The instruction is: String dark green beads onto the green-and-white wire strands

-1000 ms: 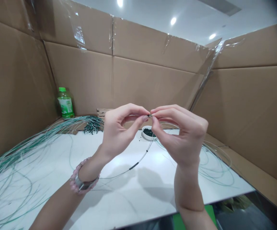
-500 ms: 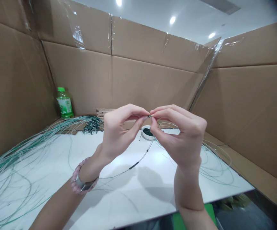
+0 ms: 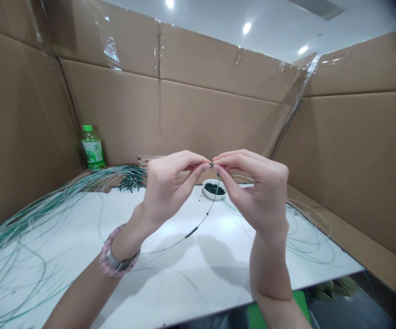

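Note:
My left hand [image 3: 168, 189] and my right hand [image 3: 258, 189] meet fingertip to fingertip above the table, each closed in a pinch. A tiny dark green bit [image 3: 211, 165], perhaps a bead on the thread, shows between them. From under my right fingers a thin pale green thread [image 3: 201, 222] hangs and curves down to the left. It carries a row of small dark beads [image 3: 191, 232] and a single bead [image 3: 207, 214] higher up. Behind the thread stands a white bowl [image 3: 205, 193] of dark beads. My fingers hide the thread's end.
A long bundle of green and white threads [image 3: 47, 196] covers the table's left side, with dark clustered ends [image 3: 132, 179] at the back. Looser threads [image 3: 307, 237] lie right. A green-capped bottle [image 3: 93, 148] stands back left. Cardboard walls [image 3: 218, 119] enclose the white table [image 3: 218, 283].
Both hands have shifted slightly left, the right one more. More of the hanging thread and the bowl now shows between them. The pinches stay closed.

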Available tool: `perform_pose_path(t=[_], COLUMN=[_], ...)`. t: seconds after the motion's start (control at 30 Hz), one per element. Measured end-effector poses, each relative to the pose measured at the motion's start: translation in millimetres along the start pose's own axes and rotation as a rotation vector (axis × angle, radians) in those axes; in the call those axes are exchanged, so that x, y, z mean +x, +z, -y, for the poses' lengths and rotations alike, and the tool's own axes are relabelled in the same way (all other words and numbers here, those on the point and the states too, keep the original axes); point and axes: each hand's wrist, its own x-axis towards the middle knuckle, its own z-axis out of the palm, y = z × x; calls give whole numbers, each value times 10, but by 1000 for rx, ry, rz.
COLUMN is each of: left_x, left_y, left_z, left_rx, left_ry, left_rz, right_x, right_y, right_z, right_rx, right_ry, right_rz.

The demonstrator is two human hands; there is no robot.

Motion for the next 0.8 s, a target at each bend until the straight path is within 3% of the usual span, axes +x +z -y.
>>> perform_pose_path(t=[0.13,0.3,0.47,0.7,0.8], left_x=[-6,-2,1,-20,-47], left_y=[12,41,92,176,300], left_z=[19,51,130,260,464], left_rx=[39,120,137,-53,-237], left_ry=[21,87,79,-67,-204], left_rz=[1,-17,12,52,55], right_x=[6,26,66,107,113], right_y=[28,21,-53,65,114], right_z=[-8,-65,-174,-293,-332], right_rx=[128,129,155,259,290], right_ry=[72,157,265,286,268], right_rz=[62,118,330,278,229])
